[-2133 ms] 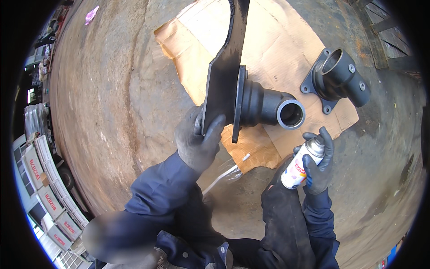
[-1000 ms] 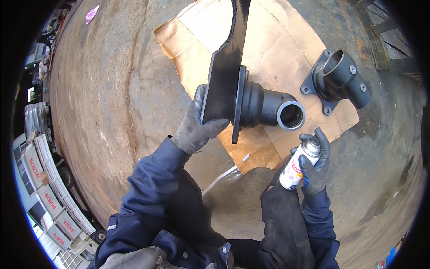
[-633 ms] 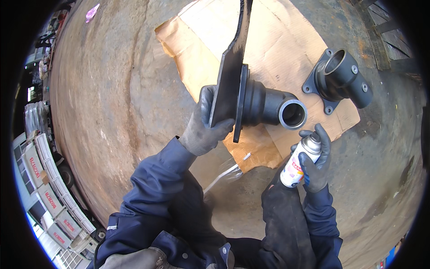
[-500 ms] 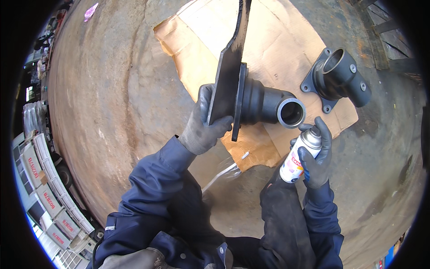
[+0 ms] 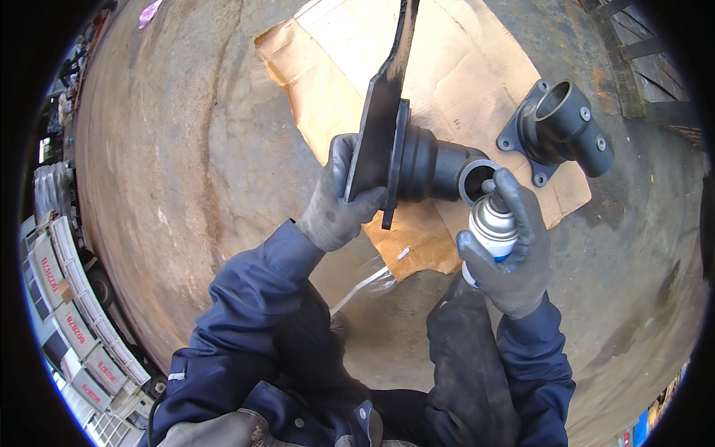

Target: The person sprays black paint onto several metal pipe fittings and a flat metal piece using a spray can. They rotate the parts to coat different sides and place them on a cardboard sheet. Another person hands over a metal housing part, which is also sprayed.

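Note:
My gloved left hand (image 5: 344, 201) grips the lower edge of a black metal bracket plate (image 5: 374, 141), fingers behind it and thumb in front. From that plate's flange a black pipe fitting (image 5: 432, 167) sticks out to the right, its bare metal mouth turned toward me. Wrapped round a white and silver spray can (image 5: 493, 227) is my gloved right hand (image 5: 515, 249). Its index finger lies on the can's top, which is close to the pipe mouth and overlaps its rim in view. A second black flanged elbow fitting (image 5: 562, 127) rests to the right.
Brown cardboard sheets (image 5: 462, 67) lie on the stained concrete floor (image 5: 171, 164). A thin white tube in clear plastic (image 5: 365, 287) is near my knees. Wooden framing (image 5: 637, 52) stands at the far right, and a white truck (image 5: 82, 320) shows at the left rim.
My right hand has brought the spray can up and left, its top now against the view of the pipe mouth, and turned it. The left hand and bracket have barely moved.

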Demonstrator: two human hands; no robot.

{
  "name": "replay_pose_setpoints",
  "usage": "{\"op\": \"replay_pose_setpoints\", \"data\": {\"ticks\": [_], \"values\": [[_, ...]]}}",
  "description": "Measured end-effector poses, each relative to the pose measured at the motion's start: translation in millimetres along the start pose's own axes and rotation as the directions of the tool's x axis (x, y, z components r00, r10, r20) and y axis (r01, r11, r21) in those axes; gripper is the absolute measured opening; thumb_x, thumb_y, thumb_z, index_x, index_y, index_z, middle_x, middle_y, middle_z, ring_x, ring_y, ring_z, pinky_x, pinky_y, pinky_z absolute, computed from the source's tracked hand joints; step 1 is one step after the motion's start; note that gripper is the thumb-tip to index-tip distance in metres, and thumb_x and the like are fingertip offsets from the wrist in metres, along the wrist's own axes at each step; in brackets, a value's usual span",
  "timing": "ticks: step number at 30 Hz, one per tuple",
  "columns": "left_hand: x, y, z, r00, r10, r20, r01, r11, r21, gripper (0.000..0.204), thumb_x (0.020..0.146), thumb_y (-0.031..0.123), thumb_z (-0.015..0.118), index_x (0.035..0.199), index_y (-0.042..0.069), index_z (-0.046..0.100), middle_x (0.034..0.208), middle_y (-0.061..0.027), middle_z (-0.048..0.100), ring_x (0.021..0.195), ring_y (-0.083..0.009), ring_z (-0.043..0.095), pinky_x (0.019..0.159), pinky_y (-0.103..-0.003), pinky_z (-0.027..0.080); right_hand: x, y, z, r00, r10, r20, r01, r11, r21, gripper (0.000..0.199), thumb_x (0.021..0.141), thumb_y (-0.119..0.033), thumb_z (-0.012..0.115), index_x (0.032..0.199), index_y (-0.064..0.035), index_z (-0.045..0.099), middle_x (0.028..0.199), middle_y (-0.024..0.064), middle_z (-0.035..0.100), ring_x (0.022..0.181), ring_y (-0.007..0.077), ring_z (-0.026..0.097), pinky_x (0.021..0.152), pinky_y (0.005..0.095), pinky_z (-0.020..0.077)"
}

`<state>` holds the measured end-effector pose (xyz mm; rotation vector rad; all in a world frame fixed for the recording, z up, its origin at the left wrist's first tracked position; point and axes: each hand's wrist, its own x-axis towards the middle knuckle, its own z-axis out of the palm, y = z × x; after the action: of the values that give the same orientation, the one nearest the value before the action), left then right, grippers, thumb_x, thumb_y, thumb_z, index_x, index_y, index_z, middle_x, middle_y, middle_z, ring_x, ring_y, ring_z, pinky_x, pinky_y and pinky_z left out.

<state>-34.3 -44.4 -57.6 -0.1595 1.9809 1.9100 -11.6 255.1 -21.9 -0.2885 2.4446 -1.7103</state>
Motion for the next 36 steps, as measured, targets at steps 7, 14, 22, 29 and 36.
{"op": "replay_pose_setpoints", "data": {"ticks": [7, 14, 22, 29, 36], "values": [[-2.4, 16.8, 5.6, 0.993, -0.119, 0.000, 0.119, 0.993, 0.017, 0.059, 0.089, 0.003, 0.070, 0.141, 0.003, 0.041, 0.112, -0.0090, 0.061, 0.094, -0.0119, 0.062, 0.079, -0.031, 0.055, 1.9, -1.9, 11.8, 0.993, -0.094, -0.066, 0.083, 0.985, -0.151, 0.078, 0.084, -0.018, 0.091, 0.155, -0.0132, 0.059, 0.135, 0.0210, 0.065, 0.114, 0.0360, 0.075, 0.093, 0.0446, 0.0630], [0.1, 13.6, 3.4, 0.999, -0.055, 0.000, 0.054, 0.995, 0.079, 0.062, 0.089, 0.009, 0.073, 0.143, 0.002, 0.042, 0.117, -0.0100, 0.063, 0.106, -0.0147, 0.063, 0.091, -0.035, 0.056, 3.5, -3.7, 17.0, 0.991, -0.125, -0.036, 0.114, 0.968, -0.225, 0.076, 0.087, -0.018, 0.089, 0.156, -0.0106, 0.058, 0.130, 0.0206, 0.065, 0.109, 0.0361, 0.075, 0.089, 0.0439, 0.0624], [-2.4, 13.3, 1.9, 0.996, -0.091, -0.001, 0.090, 0.992, 0.092, 0.065, 0.089, 0.014, 0.076, 0.144, 0.002, 0.043, 0.123, -0.0106, 0.062, 0.114, -0.0167, 0.061, 0.101, -0.037, 0.054, 8.1, -2.5, 15.2, 0.998, -0.062, -0.024, 0.056, 0.976, -0.208, 0.075, 0.087, -0.019, 0.089, 0.155, -0.0108, 0.059, 0.130, 0.0207, 0.066, 0.109, 0.0377, 0.074, 0.089, 0.0441, 0.0623], [-2.8, 13.9, 2.7, 0.999, -0.055, -0.001, 0.055, 0.995, 0.078, 0.066, 0.089, 0.014, 0.078, 0.144, 0.002, 0.044, 0.124, -0.0104, 0.063, 0.117, -0.0174, 0.061, 0.103, -0.037, 0.053, -5.4, -12.4, 22.9, 0.986, -0.164, 0.039, 0.169, 0.948, -0.268, 0.076, 0.083, -0.019, 0.091, 0.153, -0.0168, 0.063, 0.126, 0.0112, 0.067, 0.097, 0.0306, 0.075, 0.078, 0.0410, 0.0624], [-1.5, 12.9, 3.1, 0.999, -0.040, -0.003, 0.040, 0.995, 0.086, 0.065, 0.088, 0.013, 0.078, 0.143, 0.002, 0.044, 0.123, -0.0102, 0.063, 0.116, -0.0172, 0.061, 0.102, -0.037, 0.054, -1.4, -17.2, 28.0, 0.947, -0.106, 0.302, 0.224, 0.893, -0.391, 0.072, 0.087, -0.012, 0.088, 0.153, -0.0104, 0.059, 0.127, 0.0185, 0.066, 0.101, 0.0333, 0.075, 0.083, 0.0421, 0.0627]]}}
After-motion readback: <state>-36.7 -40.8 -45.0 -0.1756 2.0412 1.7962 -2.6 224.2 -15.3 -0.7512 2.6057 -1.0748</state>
